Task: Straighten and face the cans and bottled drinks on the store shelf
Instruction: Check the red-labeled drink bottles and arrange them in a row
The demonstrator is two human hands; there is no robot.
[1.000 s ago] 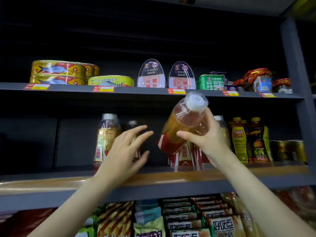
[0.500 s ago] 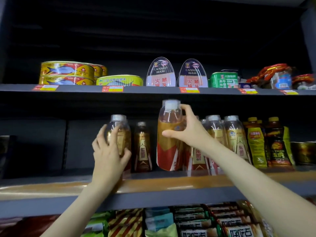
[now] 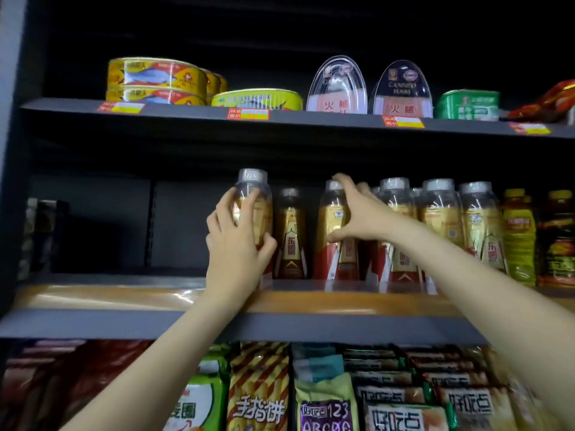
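On the middle shelf (image 3: 311, 286), the leftmost bottle (image 3: 253, 213) is standing upright, cap up, its label hidden by the left hand (image 3: 238, 244), which is wrapping fingers and thumb around its body. The right hand (image 3: 357, 213) is gripping the next tall bottle (image 3: 334, 241), also upright, thumb low and fingers at the cap. Between them a smaller brown bottle (image 3: 291, 241) is showing "乐" on its label. Above, an oval tin (image 3: 401, 88) is reading "CANNED HAM".
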